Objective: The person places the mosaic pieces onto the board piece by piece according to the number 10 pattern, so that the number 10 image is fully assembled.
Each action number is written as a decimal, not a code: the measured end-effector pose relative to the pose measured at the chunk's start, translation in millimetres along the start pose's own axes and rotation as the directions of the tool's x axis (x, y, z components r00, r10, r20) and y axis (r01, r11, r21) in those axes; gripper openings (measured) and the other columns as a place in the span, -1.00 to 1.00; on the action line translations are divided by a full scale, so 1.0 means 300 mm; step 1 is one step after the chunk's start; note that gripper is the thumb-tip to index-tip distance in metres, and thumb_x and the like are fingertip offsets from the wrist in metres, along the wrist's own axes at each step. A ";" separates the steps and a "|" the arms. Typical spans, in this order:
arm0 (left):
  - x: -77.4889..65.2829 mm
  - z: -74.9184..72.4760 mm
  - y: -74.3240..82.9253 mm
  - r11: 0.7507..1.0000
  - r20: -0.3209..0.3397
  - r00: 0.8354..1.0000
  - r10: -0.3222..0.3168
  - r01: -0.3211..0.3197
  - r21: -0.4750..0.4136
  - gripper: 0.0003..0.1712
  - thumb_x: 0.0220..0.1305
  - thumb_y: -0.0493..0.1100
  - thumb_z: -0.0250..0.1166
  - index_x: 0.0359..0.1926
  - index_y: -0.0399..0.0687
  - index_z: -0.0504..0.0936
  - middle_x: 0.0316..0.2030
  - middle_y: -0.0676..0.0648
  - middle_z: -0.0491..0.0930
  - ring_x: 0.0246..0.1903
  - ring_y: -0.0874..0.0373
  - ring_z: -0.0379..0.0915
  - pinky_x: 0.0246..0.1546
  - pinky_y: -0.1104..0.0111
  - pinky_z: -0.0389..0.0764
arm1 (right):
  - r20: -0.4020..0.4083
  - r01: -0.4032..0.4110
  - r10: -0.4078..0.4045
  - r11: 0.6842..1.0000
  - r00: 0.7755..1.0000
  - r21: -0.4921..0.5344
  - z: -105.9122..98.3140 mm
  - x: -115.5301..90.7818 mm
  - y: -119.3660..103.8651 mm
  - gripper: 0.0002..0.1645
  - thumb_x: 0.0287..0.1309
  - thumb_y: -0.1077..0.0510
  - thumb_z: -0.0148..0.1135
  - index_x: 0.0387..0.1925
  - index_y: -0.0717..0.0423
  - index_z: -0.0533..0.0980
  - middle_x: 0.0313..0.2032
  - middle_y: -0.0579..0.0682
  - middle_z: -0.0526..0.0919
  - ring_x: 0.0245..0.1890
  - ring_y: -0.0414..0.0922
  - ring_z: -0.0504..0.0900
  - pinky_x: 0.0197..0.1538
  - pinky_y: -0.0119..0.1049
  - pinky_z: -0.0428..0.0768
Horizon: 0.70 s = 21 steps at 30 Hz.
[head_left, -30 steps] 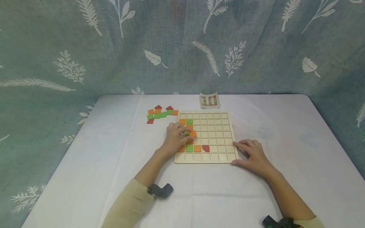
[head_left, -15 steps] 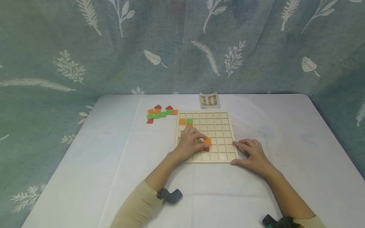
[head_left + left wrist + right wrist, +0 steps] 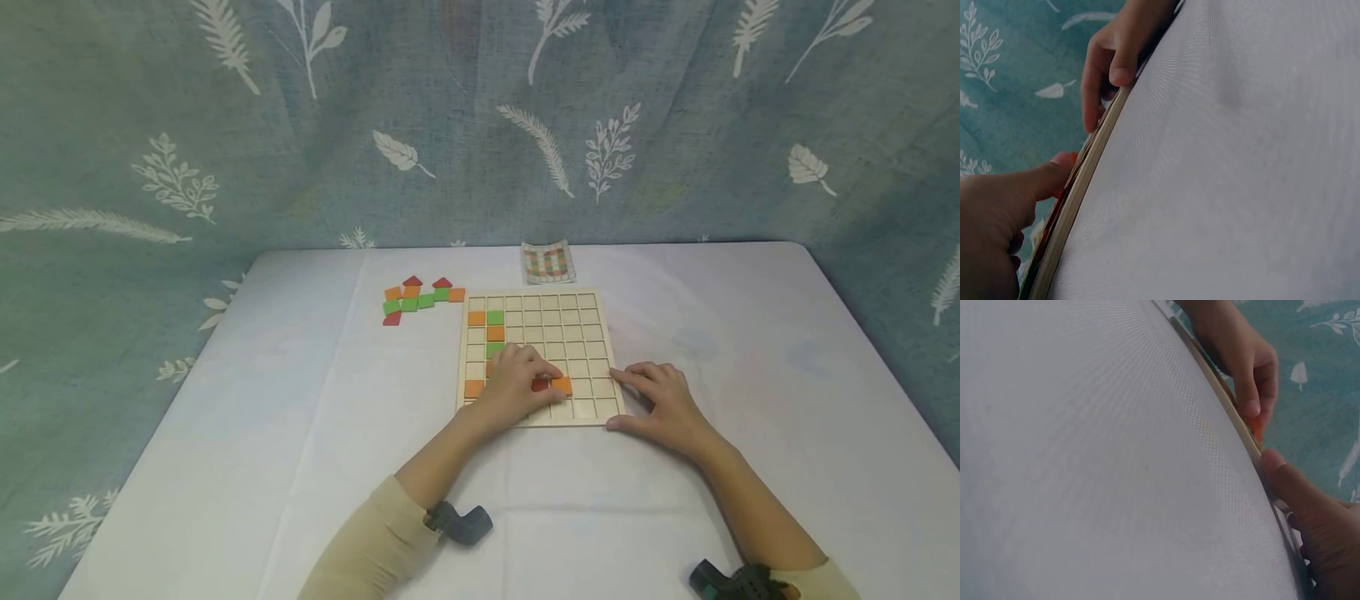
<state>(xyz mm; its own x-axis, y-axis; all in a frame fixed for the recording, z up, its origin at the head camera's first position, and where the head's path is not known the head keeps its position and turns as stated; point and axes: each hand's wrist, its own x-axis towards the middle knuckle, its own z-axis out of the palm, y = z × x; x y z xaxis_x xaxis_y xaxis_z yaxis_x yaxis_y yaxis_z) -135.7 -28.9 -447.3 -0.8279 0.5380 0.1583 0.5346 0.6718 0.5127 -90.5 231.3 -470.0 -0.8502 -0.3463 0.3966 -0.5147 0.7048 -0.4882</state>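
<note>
My left hand (image 3: 516,383) pinches an orange square tile (image 3: 562,386) between thumb and fingers, low over the wooden grid board (image 3: 583,410). The tile lies just right of a red quarter-round tile (image 3: 540,385) in the board's lower coloured row. My right hand (image 3: 660,408) touches the board's right edge with its fingers and the front right corner with its thumb (image 3: 1275,461). Orange and green squares, such as the green tile (image 3: 496,317), fill cells on the board's left side. Some of the lower row is hidden under my left hand.
Loose green, orange and red tiles (image 3: 409,305) lie beyond the board's back left corner. A small patterned card (image 3: 547,262) lies behind the board. White cloth (image 3: 337,400) covers the table, and a leaf-print curtain (image 3: 450,125) hangs at the back.
My left hand has moved right and slightly nearer across the board with the orange tile, from the second and third columns to beside the red piece. The right hand has stayed at the board's edge.
</note>
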 end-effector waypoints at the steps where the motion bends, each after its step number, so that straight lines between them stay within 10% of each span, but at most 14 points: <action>1: 0.000 0.000 0.002 1.000 0.004 1.000 -0.008 0.008 0.002 -0.61 0.05 0.20 0.37 -0.13 0.16 0.70 -0.30 0.15 0.43 -0.27 0.20 0.13 -0.18 0.30 0.13 | 0.002 -0.002 0.002 1.000 1.000 -0.001 -0.001 0.000 -0.001 -0.17 -0.36 -0.08 0.55 0.07 0.12 0.54 -0.11 0.08 0.55 -0.15 0.00 0.38 -0.08 -0.05 0.22; 21: 0.001 -0.033 -0.016 0.990 -0.017 0.997 -0.076 0.073 -0.118 -0.53 -0.02 0.13 0.44 -0.07 0.07 0.67 -0.25 0.05 0.45 -0.22 0.14 0.18 -0.15 0.22 0.14 | 0.000 -0.018 0.018 1.000 1.000 -0.002 -0.001 0.001 -0.006 -0.17 -0.39 -0.07 0.56 0.05 0.12 0.55 -0.13 0.08 0.55 -0.16 0.00 0.38 -0.08 -0.06 0.22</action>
<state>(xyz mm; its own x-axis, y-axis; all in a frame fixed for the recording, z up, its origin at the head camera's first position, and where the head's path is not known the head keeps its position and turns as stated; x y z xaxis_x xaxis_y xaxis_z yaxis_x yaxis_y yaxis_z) -140.2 -37.0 -441.4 -0.8688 0.4769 0.1331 0.4487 0.6447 0.6189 -89.7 230.1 -468.7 -0.8596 -0.3333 0.3873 -0.4987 0.7126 -0.4934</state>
